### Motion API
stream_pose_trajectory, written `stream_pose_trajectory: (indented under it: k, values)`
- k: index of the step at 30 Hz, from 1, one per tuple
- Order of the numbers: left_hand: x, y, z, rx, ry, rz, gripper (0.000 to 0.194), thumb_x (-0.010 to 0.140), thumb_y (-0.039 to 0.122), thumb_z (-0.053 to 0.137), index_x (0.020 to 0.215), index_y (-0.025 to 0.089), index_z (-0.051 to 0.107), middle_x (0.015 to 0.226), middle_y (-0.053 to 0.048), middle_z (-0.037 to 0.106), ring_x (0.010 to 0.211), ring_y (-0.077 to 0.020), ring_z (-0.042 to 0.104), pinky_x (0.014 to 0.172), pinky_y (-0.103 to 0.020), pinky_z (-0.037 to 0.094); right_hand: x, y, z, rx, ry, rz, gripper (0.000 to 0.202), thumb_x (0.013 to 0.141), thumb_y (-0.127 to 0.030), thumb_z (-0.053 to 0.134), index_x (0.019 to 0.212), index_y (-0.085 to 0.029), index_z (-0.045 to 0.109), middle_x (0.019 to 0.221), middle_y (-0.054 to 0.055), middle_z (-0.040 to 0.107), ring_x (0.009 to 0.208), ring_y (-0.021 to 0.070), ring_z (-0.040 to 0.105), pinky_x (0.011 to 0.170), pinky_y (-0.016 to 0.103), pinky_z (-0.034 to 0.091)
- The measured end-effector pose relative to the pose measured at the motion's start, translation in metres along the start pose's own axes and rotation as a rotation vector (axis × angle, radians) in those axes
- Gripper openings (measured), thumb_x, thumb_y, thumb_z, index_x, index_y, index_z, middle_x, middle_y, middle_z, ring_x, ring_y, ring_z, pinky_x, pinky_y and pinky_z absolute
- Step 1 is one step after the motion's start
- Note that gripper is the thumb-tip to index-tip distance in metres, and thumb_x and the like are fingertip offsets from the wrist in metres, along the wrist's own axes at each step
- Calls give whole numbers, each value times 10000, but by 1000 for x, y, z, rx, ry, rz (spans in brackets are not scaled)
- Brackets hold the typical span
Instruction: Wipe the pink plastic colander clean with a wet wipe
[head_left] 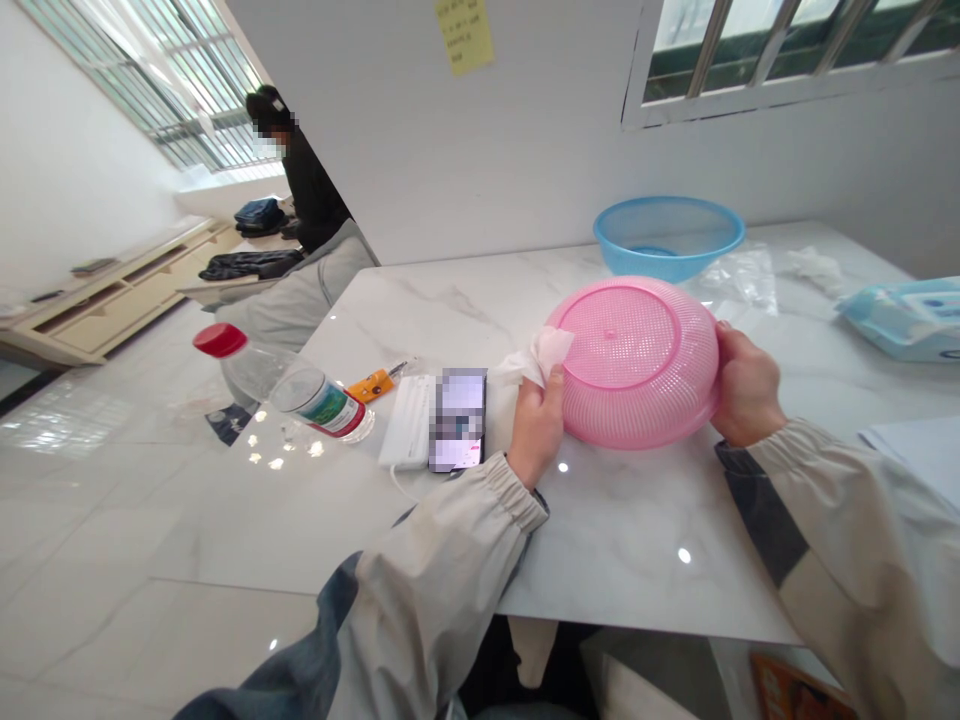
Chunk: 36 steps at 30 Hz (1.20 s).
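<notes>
A pink plastic colander [622,340] is held up over the table, its round mesh base turned toward me. My left hand [538,425] is closed at its left side, with a white wipe [551,347] between the fingers and the colander wall. On the opposite side my right hand [746,388] grips the rim, its fingers hidden behind the colander. Behind it a blue plastic basin [670,240] stands upright on the table.
Left of my hands lie a phone [459,420], a white power bank [406,420] with a cable, an orange packet [373,386] and a clear red-capped bottle [300,390]. To the right are crumpled plastic [739,278] and a wipes pack [911,318]. Another person [304,185] sits far left.
</notes>
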<state>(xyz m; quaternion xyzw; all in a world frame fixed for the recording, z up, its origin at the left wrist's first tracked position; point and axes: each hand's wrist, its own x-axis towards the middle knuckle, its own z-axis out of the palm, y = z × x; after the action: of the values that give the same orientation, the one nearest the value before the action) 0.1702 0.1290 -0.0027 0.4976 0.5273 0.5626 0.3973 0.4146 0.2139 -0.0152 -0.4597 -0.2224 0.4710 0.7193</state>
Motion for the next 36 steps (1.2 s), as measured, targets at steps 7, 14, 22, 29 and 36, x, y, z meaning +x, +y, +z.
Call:
stream_pose_trajectory:
  k: [7,14,22,29,36]
  values:
    - [-1,2,0,18,11,-19,561,1146,527,533,1526,142,681,1611,-177,699,1606,-349,561,1401,-469,354,1,0,-1,4,-20,-1,172,967,-220,696,814,-184,764,841,11,718,717,136,627,667,234,565]
    - [-1,1,-1,26,19,-30,574,1146,565,548,1521,157,696,1595,-160,716,1598,-338,570,1395,-448,365,1,1,-1,-2,-27,-4,188,979,-236,678,818,-189,764,835,8,714,721,141,623,648,236,563]
    - [-1,0,0,15,12,-23,589,1145,577,547,1513,141,692,1603,-172,707,1596,-323,576,1378,-422,380,3,3,-4,-4,-40,-16,126,925,-250,724,823,-181,752,846,7,708,723,131,608,637,227,540]
    - [-1,0,-1,15,19,-25,566,1147,546,545,1504,131,688,1607,-184,701,1593,-321,579,1380,-425,376,4,3,-4,-6,-37,-11,129,921,-250,723,806,-199,751,838,2,713,716,142,608,628,241,555]
    - [-1,-1,0,5,14,-19,603,1139,572,554,1532,130,675,1639,-185,675,1615,-320,558,1389,-421,366,3,2,-3,-13,-26,-26,146,943,-235,720,812,-194,769,836,5,720,726,144,614,646,242,563]
